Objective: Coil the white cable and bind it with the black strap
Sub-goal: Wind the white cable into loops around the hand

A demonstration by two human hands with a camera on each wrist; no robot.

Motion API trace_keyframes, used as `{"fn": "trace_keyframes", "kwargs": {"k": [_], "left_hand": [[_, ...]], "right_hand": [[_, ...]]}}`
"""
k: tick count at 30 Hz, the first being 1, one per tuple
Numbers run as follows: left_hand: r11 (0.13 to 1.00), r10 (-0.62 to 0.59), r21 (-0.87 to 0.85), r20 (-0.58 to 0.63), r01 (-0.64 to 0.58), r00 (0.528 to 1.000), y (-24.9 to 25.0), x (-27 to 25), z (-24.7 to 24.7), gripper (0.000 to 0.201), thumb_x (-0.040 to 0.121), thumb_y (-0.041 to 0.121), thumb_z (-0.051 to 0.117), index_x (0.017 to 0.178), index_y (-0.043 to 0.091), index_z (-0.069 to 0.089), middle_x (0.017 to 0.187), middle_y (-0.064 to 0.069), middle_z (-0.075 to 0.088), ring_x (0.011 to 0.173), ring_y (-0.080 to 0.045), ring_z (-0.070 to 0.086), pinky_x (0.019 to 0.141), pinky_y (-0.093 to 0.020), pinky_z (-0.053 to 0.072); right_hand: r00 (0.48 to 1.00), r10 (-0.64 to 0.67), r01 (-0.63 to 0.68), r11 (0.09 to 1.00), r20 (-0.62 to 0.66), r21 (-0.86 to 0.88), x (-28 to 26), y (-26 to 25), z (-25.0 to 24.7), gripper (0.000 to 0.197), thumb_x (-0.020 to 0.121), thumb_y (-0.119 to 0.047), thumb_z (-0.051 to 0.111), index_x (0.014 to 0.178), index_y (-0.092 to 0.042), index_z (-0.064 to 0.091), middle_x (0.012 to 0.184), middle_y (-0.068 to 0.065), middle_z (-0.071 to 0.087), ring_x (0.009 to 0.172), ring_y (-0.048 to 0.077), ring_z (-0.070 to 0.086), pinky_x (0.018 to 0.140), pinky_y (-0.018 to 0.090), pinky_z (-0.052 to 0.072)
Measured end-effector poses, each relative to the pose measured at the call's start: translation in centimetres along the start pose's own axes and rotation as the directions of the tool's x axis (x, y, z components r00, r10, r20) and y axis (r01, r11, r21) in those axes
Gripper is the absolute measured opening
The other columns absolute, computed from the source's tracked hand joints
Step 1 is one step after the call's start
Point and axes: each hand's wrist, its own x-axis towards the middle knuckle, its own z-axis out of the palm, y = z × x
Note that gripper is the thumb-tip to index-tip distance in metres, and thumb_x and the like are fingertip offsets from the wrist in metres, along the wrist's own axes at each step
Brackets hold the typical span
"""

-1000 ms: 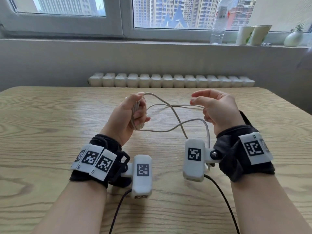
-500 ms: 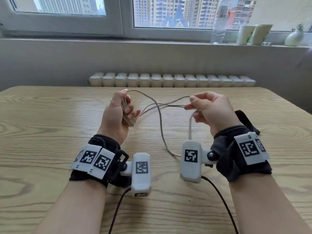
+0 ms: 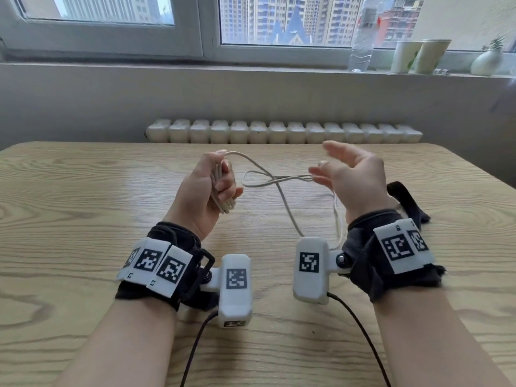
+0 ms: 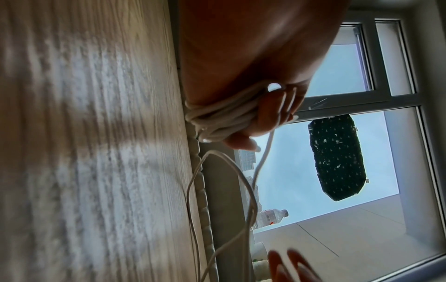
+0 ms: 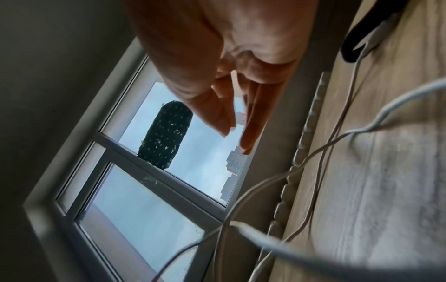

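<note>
My left hand (image 3: 223,188) is held upright above the table and grips a coil of the white cable (image 3: 216,191) in its curled fingers. The left wrist view shows the coil (image 4: 222,118) wrapped round the fingers (image 4: 270,112). From the coil, loose cable (image 3: 279,181) runs right in loops toward my right hand (image 3: 343,169) and drops to the table. The right hand is open with spread, straight fingers (image 5: 251,122) holding nothing; the loose cable (image 5: 313,154) passes below it. The black strap (image 3: 405,201) lies on the table behind my right wrist.
The wooden table (image 3: 83,219) stretches wide on both sides. A white radiator (image 3: 279,132) runs along its far edge. On the windowsill stand a plastic bottle (image 3: 361,37), two cups (image 3: 418,55) and a small vase (image 3: 487,62). Black camera leads (image 3: 363,331) trail from both wrists.
My right hand has let go of the cable strand and spread its fingers open. The left hand keeps its grip on the coil, and the loose cable hangs slacker between the hands.
</note>
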Motion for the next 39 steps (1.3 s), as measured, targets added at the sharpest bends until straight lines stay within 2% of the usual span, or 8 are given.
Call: {"fn": "trace_keyframes", "kwargs": {"k": [4, 10, 15, 20, 25, 29, 32, 39], "left_hand": [[0.995, -0.068, 0.085, 0.165, 0.054, 0.984, -0.2, -0.4, 0.8, 0.031, 0.095, 0.027, 0.038, 0.067, 0.016, 0.045, 0.045, 0.007, 0.031, 0.037, -0.008, 0.030, 0.061, -0.025, 0.045], [0.982, -0.187, 0.082, 0.372, 0.168, 0.909, -0.3, -0.6, 1.0, 0.030, 0.090, 0.027, 0.038, 0.066, 0.013, 0.048, 0.039, 0.009, 0.031, 0.032, -0.005, 0.028, 0.058, -0.025, 0.041], [0.955, -0.237, -0.025, 0.532, 0.295, 0.813, -0.1, -0.9, 1.1, 0.031, 0.089, 0.025, 0.038, 0.068, 0.008, 0.055, 0.037, 0.010, 0.037, 0.029, -0.003, 0.025, 0.051, -0.022, 0.043], [0.898, -0.251, -0.106, 0.673, 0.427, 0.696, 0.3, -1.0, 1.1, 0.036, 0.091, 0.026, 0.035, 0.078, 0.002, 0.058, 0.038, 0.006, 0.035, 0.032, -0.006, 0.023, 0.048, -0.021, 0.037], [0.937, -0.136, -0.211, 0.512, 0.278, 0.848, 0.6, -1.4, 1.7, 0.031, 0.089, 0.031, 0.039, 0.082, 0.007, 0.056, 0.052, 0.002, 0.051, 0.041, -0.007, 0.045, 0.059, -0.023, 0.048], [0.944, -0.011, -0.303, 0.371, 0.132, 0.929, 1.0, -1.8, 1.9, 0.037, 0.087, 0.034, 0.042, 0.106, 0.007, 0.057, 0.094, -0.005, 0.067, 0.088, -0.019, 0.065, 0.092, -0.033, 0.050], [0.932, 0.064, -0.360, 0.261, 0.036, 0.963, 1.4, -1.7, 1.8, 0.045, 0.084, 0.032, 0.044, 0.120, 0.007, 0.051, 0.122, -0.008, 0.063, 0.119, -0.025, 0.057, 0.107, -0.040, 0.037], [0.951, 0.074, -0.300, 0.005, -0.069, 0.997, 1.6, -1.3, 1.5, 0.047, 0.091, 0.024, 0.042, 0.134, 0.007, 0.043, 0.135, -0.008, 0.057, 0.121, -0.026, 0.055, 0.104, -0.040, 0.037]], "right_hand": [[0.959, -0.018, 0.017, 1.000, 0.283, 0.005, -1.6, 0.1, 2.1, 0.020, 0.088, -0.001, 0.061, 0.106, -0.007, 0.065, 0.100, 0.010, 0.070, 0.078, 0.018, 0.071, 0.072, 0.024, 0.059], [0.958, -0.132, 0.179, 0.969, 0.255, -0.170, -1.4, 1.4, 3.8, 0.019, 0.087, -0.011, 0.065, 0.105, -0.014, 0.072, 0.095, 0.000, 0.072, 0.090, 0.012, 0.068, 0.087, 0.029, 0.054], [0.962, -0.128, 0.166, 0.976, 0.243, -0.144, -1.6, 1.6, 4.1, 0.019, 0.093, -0.012, 0.059, 0.107, -0.014, 0.071, 0.095, 0.013, 0.074, 0.097, 0.046, 0.061, 0.084, 0.057, 0.051], [0.980, -0.145, 0.153, 0.987, 0.139, -0.053, -1.1, 2.3, 4.0, 0.013, 0.087, -0.011, 0.066, 0.097, -0.011, 0.074, 0.088, 0.006, 0.075, 0.083, 0.021, 0.072, 0.080, 0.031, 0.057], [0.970, -0.031, 0.055, 0.994, 0.241, -0.096, -1.0, 2.6, 3.8, 0.015, 0.086, -0.006, 0.066, 0.099, -0.007, 0.072, 0.090, 0.010, 0.074, 0.074, 0.015, 0.071, 0.074, 0.027, 0.059], [0.870, 0.171, -0.064, 0.969, 0.462, -0.239, -1.8, 2.4, 4.1, 0.032, 0.084, 0.002, 0.065, 0.115, -0.005, 0.064, 0.089, 0.010, 0.070, 0.072, 0.018, 0.070, 0.066, 0.025, 0.057], [0.813, 0.249, -0.089, 0.946, 0.526, -0.310, -2.4, 2.3, 4.5, 0.036, 0.085, 0.004, 0.064, 0.119, -0.007, 0.060, 0.088, 0.011, 0.066, 0.067, 0.020, 0.071, 0.064, 0.028, 0.058], [0.781, 0.223, 0.047, 0.911, 0.584, -0.411, -3.5, 1.0, 4.6, 0.040, 0.085, 0.005, 0.061, 0.119, -0.015, 0.064, 0.076, 0.006, 0.067, 0.057, 0.013, 0.069, 0.057, 0.022, 0.056]]}}
